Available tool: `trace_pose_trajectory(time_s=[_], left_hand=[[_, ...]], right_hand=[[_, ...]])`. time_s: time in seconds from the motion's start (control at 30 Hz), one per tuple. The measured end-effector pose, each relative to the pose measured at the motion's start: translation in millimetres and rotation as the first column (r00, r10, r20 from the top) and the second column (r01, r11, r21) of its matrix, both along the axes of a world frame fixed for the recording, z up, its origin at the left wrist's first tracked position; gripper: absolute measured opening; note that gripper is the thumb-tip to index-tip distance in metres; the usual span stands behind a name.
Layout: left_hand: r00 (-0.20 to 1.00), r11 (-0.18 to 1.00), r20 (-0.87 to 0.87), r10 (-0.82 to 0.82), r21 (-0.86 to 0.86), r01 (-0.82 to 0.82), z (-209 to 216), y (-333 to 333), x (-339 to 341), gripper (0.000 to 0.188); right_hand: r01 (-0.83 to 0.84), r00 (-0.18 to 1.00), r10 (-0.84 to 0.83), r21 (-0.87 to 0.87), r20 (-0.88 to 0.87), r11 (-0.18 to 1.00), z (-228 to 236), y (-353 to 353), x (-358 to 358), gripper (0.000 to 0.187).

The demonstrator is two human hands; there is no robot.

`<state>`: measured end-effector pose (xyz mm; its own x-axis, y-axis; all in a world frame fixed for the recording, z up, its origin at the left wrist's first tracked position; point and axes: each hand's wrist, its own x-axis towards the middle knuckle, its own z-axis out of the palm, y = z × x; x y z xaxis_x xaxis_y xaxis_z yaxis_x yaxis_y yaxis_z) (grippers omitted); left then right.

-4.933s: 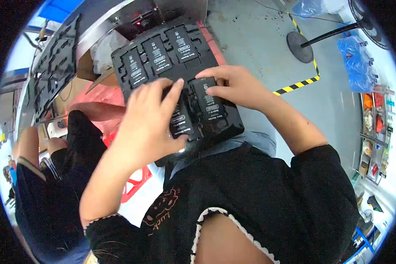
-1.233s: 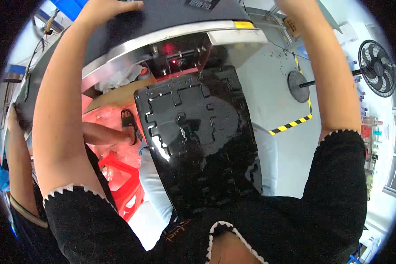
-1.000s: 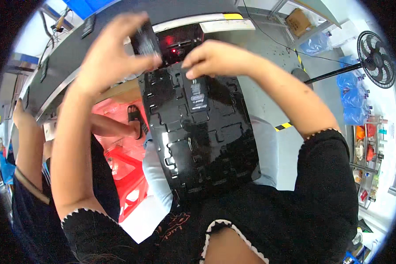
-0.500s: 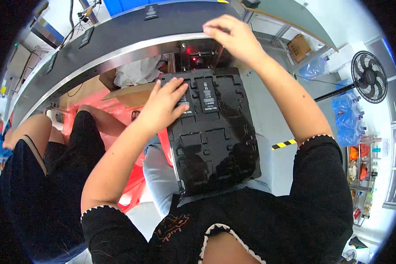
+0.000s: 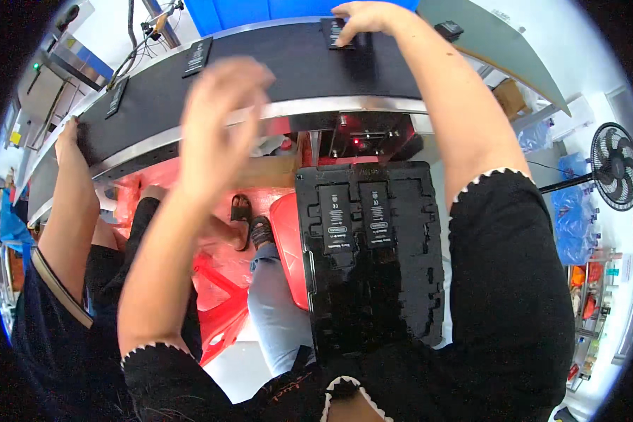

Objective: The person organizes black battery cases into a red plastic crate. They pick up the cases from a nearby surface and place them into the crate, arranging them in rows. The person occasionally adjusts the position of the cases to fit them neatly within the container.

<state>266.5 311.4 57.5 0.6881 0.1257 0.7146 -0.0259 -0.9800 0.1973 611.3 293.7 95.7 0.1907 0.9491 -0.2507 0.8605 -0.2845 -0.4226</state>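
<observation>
On the far belt, my right hand (image 5: 369,20) has its thumb and fingers closed around the edges of a flat black phone battery (image 5: 335,35). My left hand (image 5: 221,119) is raised over the belt's near edge, smeared by motion; nothing shows in it. On my lap lies a black moulded plastic tray (image 5: 418,281). Two batteries, a left one (image 5: 336,218) and a right one (image 5: 378,214), lie side by side in its far compartments.
Further batteries (image 5: 197,58) (image 5: 117,97) lie along the black conveyor belt (image 5: 281,63). A co-worker's hand (image 5: 67,137) touches the belt's left end. Behind it stands a blue bin (image 5: 239,14). A black fan (image 5: 615,165) stands at the right.
My left hand has left the tray and risen toward the belt. My right hand has reached further over the belt onto a battery. The view has shifted; two batteries now show uncovered in the tray.
</observation>
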Motion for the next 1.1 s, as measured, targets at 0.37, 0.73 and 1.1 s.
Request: trace_pose_trajectory(time_s=[0.37, 0.73, 1.1], left_hand=[[0.659, 0.921, -0.752, -0.004, -0.258, -0.290, 0, 187, 73, 0.076], [0.693, 0.945, -0.720, -0.040, -0.252, -0.207, 11, 105, 83, 0.089], [0.913, 0.973, -0.406, -0.045, -0.225, -0.053, 29, -137, -28, 0.091]], right_hand=[[0.343, 0.899, -0.092, 0.559, -0.427, 0.755, 39, -162, -99, 0.027], [0.048, 0.988, -0.001, 0.303, -0.153, 0.952, -92, -279, -108, 0.037], [-0.057, 0.997, 0.013, 0.552, 0.082, 0.832, -129, -344, -172, 0.050]])
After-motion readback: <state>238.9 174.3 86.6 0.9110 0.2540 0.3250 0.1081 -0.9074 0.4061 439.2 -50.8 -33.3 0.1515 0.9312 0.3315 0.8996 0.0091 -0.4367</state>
